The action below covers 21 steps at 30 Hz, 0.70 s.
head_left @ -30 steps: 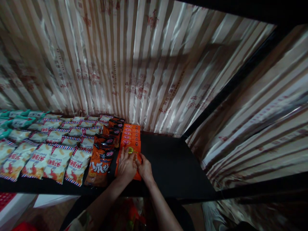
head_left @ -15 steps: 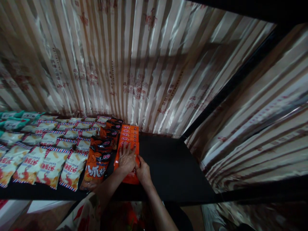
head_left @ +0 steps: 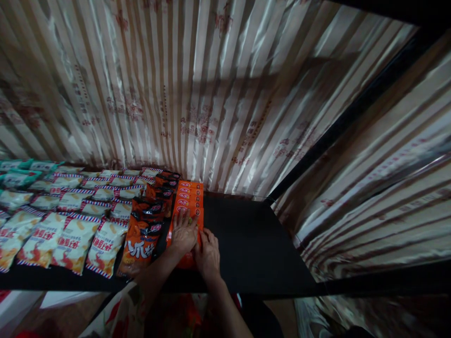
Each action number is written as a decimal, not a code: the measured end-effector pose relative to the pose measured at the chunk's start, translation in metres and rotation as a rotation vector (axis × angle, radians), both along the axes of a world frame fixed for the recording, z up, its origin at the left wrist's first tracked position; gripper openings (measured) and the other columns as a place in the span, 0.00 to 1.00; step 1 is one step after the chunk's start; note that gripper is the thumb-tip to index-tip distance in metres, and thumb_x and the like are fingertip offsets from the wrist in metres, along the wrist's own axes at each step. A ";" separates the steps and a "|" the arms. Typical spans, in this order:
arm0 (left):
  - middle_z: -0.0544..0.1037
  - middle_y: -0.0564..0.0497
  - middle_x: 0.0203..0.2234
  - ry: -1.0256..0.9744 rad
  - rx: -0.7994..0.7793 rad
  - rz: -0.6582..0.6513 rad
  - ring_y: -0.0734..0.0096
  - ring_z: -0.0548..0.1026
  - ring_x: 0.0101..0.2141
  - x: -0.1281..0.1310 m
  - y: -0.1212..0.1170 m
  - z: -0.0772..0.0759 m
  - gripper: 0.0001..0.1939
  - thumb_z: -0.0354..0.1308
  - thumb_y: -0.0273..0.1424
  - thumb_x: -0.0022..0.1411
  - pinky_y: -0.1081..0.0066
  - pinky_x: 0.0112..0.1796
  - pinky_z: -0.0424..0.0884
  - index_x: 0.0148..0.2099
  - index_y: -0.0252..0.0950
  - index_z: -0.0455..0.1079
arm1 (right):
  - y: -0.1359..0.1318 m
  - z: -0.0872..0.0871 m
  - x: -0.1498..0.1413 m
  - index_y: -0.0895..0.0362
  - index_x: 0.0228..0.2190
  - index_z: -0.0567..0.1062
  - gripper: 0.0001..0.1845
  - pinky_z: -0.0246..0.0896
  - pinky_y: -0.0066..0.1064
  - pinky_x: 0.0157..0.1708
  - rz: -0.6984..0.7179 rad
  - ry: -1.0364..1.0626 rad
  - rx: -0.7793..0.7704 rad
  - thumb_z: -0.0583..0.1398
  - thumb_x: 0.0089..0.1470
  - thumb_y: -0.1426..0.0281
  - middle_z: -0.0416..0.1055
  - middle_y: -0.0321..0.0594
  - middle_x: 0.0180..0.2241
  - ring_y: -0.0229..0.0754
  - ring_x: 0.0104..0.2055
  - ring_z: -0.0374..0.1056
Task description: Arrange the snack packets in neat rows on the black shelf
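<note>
A column of overlapping flat orange snack packets [head_left: 190, 204] lies on the black shelf. My left hand [head_left: 183, 233] rests flat on the front packet, fingers spread and pointing away from me. Against that packet's right side, my right hand [head_left: 208, 251] lies with its fingers extended over the edge. Both hands touch the packet and partly cover its print. Just left of them stands a row of dark-and-orange puffed snack bags [head_left: 141, 246].
Several rows of white snack bags with striped edges [head_left: 73, 241] fill the shelf's left part, with green bags [head_left: 19, 177] beyond. Bare black shelf surface [head_left: 253, 244] extends rightward to a dark post [head_left: 338, 122]. A striped curtain [head_left: 197, 94] hangs behind.
My right hand has gone from gripping the packet's right edge to lying flatter on it with fingers extended. My left hand stays on the packet. The view has shifted slightly.
</note>
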State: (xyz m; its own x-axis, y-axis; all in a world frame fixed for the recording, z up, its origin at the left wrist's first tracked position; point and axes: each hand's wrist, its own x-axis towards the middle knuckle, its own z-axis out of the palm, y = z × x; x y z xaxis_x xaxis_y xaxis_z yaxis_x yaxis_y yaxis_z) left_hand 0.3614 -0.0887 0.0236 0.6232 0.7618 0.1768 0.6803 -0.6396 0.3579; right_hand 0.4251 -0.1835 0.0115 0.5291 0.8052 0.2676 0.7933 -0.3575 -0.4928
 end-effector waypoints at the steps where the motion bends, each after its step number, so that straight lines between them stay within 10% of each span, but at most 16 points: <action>1: 0.60 0.49 0.60 0.002 0.000 -0.002 0.53 0.50 0.61 0.000 0.000 0.000 0.22 0.46 0.35 0.61 0.50 0.59 0.41 0.58 0.44 0.62 | -0.001 -0.002 0.000 0.62 0.49 0.70 0.21 0.60 0.37 0.49 0.012 -0.021 0.013 0.52 0.54 0.71 0.67 0.52 0.49 0.48 0.49 0.62; 21: 0.61 0.49 0.60 0.049 0.071 -0.001 0.53 0.52 0.61 -0.001 -0.001 -0.002 0.22 0.46 0.36 0.62 0.49 0.58 0.44 0.59 0.45 0.61 | -0.004 -0.026 0.007 0.62 0.48 0.71 0.21 0.59 0.43 0.50 0.069 -0.091 0.121 0.52 0.54 0.68 0.68 0.50 0.51 0.49 0.52 0.61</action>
State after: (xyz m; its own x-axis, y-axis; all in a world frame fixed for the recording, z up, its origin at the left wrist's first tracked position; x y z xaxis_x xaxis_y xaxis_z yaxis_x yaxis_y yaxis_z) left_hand 0.3602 -0.0894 0.0218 0.6336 0.7475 0.1996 0.6951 -0.6632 0.2775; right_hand 0.4322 -0.1879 -0.0146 0.4427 0.7979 0.4091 0.8574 -0.2431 -0.4536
